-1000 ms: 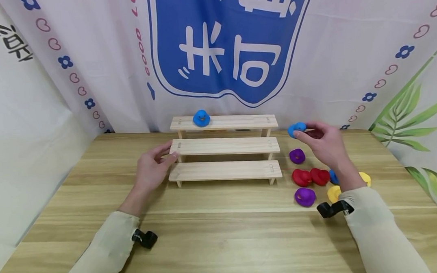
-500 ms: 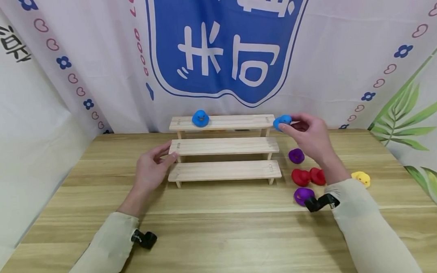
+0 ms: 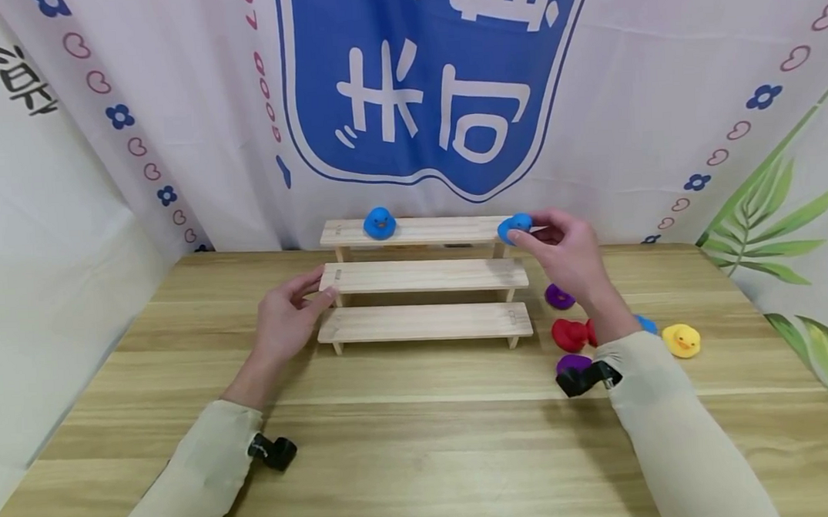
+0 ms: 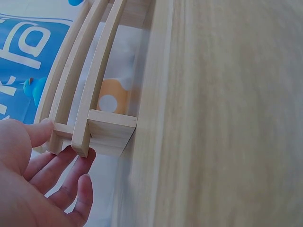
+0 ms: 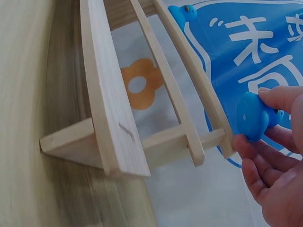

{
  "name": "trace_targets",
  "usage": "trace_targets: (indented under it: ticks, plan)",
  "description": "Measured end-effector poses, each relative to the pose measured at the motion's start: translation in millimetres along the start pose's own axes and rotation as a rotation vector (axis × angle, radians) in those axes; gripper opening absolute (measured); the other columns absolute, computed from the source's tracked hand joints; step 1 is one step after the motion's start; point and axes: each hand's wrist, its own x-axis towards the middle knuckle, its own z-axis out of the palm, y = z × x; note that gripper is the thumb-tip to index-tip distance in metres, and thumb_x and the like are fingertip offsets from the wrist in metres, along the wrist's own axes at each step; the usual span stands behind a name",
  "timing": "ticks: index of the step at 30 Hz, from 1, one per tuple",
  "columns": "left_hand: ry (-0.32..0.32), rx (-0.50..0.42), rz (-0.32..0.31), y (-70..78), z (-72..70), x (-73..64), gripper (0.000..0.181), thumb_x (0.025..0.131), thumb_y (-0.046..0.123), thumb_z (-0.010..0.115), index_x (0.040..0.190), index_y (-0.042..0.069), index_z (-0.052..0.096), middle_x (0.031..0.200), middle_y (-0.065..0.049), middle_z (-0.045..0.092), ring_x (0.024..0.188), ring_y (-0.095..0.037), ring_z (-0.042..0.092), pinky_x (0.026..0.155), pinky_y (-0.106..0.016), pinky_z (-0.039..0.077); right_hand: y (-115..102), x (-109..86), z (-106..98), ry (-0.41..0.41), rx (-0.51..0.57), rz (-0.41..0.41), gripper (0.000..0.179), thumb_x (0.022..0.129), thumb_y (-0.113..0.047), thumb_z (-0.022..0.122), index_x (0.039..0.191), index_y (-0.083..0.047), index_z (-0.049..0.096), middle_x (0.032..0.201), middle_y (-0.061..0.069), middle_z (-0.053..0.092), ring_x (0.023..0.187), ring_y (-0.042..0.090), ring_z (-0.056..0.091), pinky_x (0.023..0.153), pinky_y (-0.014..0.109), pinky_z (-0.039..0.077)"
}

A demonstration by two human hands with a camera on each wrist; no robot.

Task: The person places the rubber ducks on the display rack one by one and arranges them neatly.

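A three-tier wooden stand (image 3: 425, 276) stands on the table. My left hand (image 3: 287, 314) grips its left end, thumb (image 4: 40, 132) on the middle tier and fingers at the board ends. Between the thumb and fingers of my right hand (image 3: 569, 252) is a blue rubber duck (image 3: 514, 228), at the right end of the top tier. The right wrist view shows this held duck (image 5: 252, 116) beside the top board's end. Another blue rubber duck (image 3: 380, 224) sits left of centre on the top tier.
Right of the stand lie purple ducks (image 3: 559, 296), red ducks (image 3: 570, 334) and a yellow duck (image 3: 682, 341). A further blue duck (image 3: 646, 324) is partly hidden behind my right forearm. A printed white curtain (image 3: 629, 110) hangs behind the table.
My right hand has carried the blue duck leftward, from right of the stand to the top tier's right end. My left hand has stayed at the stand's left end.
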Motion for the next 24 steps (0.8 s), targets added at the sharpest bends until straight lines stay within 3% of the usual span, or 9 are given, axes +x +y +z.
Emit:
trace_targets:
  ticks: [10, 24]
  plan:
    - [-0.003, 0.004, -0.01, 0.6, -0.6, -0.1, 0.054, 0.093, 0.044, 0.066, 0.142, 0.024, 0.055, 0.134, -0.008, 0.064, 0.11, -0.023, 0.065, 0.079, -0.016, 0.049, -6.0, 3.4, 9.6, -0.014, 0.013, -0.039, 0.053, 0.084, -0.049, 0.076, 0.121, -0.012, 0.066, 0.111, 0.007, 0.067, 0.094, 0.02, 0.063, 0.079, 0.021, 0.053]
    - [-0.011, -0.022, -0.015, 1.6, 0.3, 0.1, 0.054, 0.093, 0.043, 0.067, 0.142, 0.024, 0.055, 0.135, -0.007, 0.063, 0.11, -0.023, 0.065, 0.075, -0.013, 0.05, -12.9, 7.1, 18.9, -0.042, -0.005, -0.046, 0.052, 0.084, -0.051, 0.074, 0.121, -0.015, 0.066, 0.112, 0.007, 0.067, 0.096, 0.019, 0.063, 0.08, 0.025, 0.054]
